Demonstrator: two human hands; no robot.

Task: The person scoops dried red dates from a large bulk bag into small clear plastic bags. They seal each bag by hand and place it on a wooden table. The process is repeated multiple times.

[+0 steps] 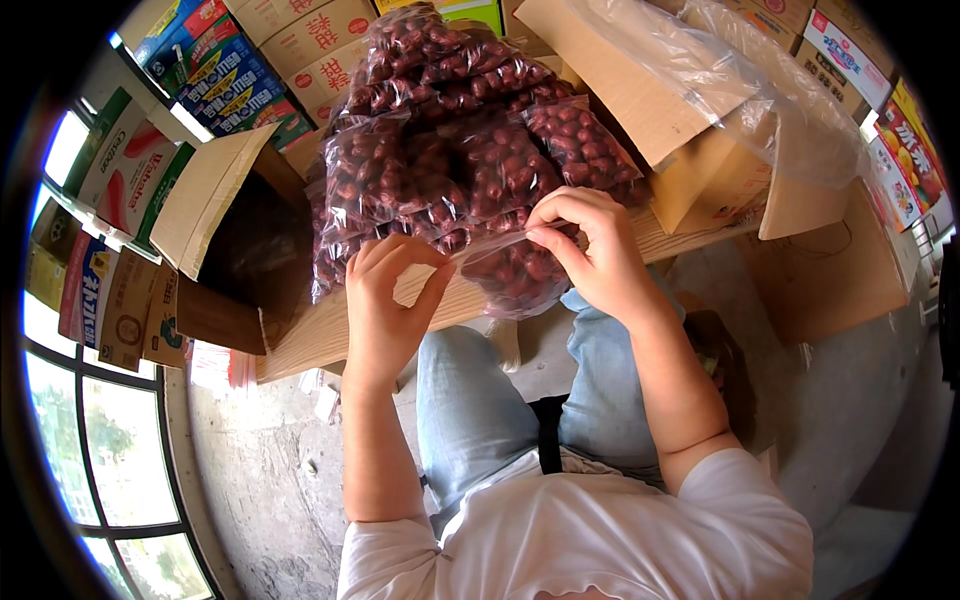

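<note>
A clear plastic bag of dark red dates (515,275) hangs at the near edge of the wooden table, its top edge stretched between my two hands. My left hand (392,290) pinches one corner of that edge between thumb and fingertips. At the other corner my right hand (592,243) grips the plastic the same way. Just beyond my hands rises a heap of similar filled bags (430,150), stacked several layers high. Whether the held bag's mouth is sealed I cannot tell.
An open cardboard box (235,235) stands left of the heap. On the right is a large open carton (690,150) with clear plastic sheeting (780,110) over its flaps. The wooden table (310,345) runs in front of my knees. Stacked printed boxes (315,50) line the back.
</note>
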